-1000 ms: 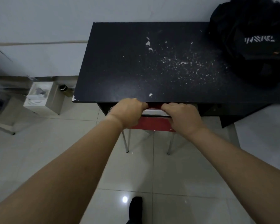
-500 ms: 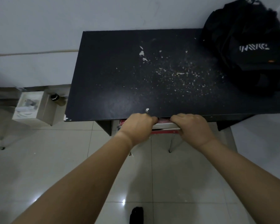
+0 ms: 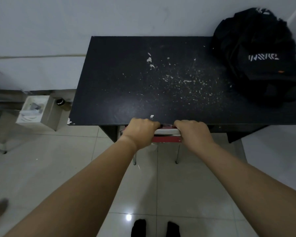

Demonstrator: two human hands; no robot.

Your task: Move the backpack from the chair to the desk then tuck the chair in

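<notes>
Your left hand [image 3: 140, 132] and right hand [image 3: 194, 134] are both curled over the top rail of the red chair [image 3: 166, 136], each grip closed tight on it, knuckles right at the front edge of the black table [image 3: 126, 86]. The chair sits mostly under the tabletop; only its back and two metal legs show. The black backpack [image 3: 256, 55] rests on the table's far right corner, against the wall.
</notes>
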